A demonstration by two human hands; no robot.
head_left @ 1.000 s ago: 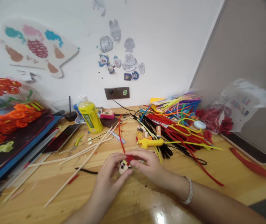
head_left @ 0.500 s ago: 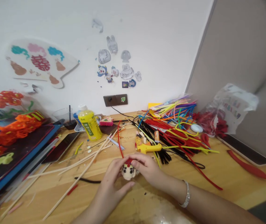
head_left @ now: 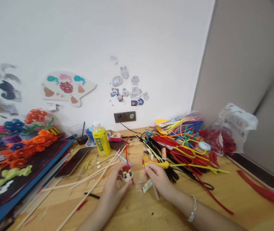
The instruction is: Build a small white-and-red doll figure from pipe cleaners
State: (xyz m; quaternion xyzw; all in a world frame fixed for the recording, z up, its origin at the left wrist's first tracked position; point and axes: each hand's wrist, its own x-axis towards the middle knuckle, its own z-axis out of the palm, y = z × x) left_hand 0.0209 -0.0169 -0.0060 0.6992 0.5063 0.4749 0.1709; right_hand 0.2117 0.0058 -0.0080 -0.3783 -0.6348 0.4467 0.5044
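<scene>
Yellow glue gun [head_left: 163, 165] | parallel to far edge of table [head_left: 137, 215] | at right hand [head_left: 159, 179], grip unclear | left hand [head_left: 114, 184] grasping doll head [head_left: 127, 177]

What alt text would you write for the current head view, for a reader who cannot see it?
A person's left grip holds a small cream doll-like head, red on top, above a cluttered wooden table. The right grip is at a yellow tool; whether it holds it is unclear. Red craft stems lie beyond.
</scene>
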